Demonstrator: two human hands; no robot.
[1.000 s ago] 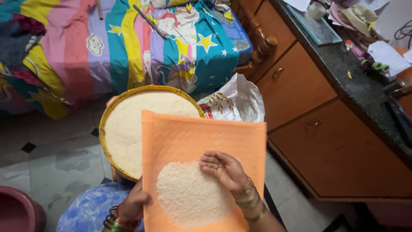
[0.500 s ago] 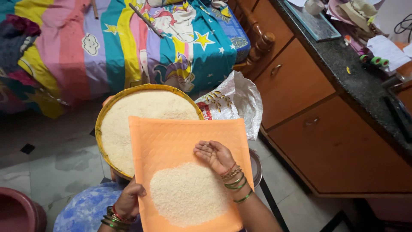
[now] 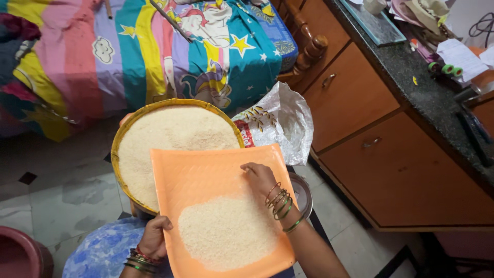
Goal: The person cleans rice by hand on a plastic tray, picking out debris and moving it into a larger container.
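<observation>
Step in hand, as I judge it: picking through white rice grains (image 3: 226,234) spread on a flat, square orange plastic tray (image 3: 206,177).

My left hand (image 3: 154,238) clasps the tray's near left edge, thumb curled over the rim and fingers hidden beneath, so it is closed on the tray and carries its weight. My right hand (image 3: 260,177), with green and gold bangles at the wrist, rests on the tray's upper right surface, above the heap. Its fingers are bent loosely with the tips down on the plastic; whether a grain or speck is pinched between them I cannot tell.

The rice lies as a low, roughly round mound on the near half of the tray, pale cream and fine-grained; the far half of the tray is bare.

Behind and partly under the tray's far edge sits a round yellow-rimmed woven basket (image 3: 123,139), filled level with more of the same rice. A crumpled white plastic sack (image 3: 288,118) lies just beside the basket, against a brown wooden cabinet (image 3: 360,103).

The next move, I judge, calls for a level tray and light fingertip strokes, drawing grains a few at a time from the mound across the bare plastic.
</observation>
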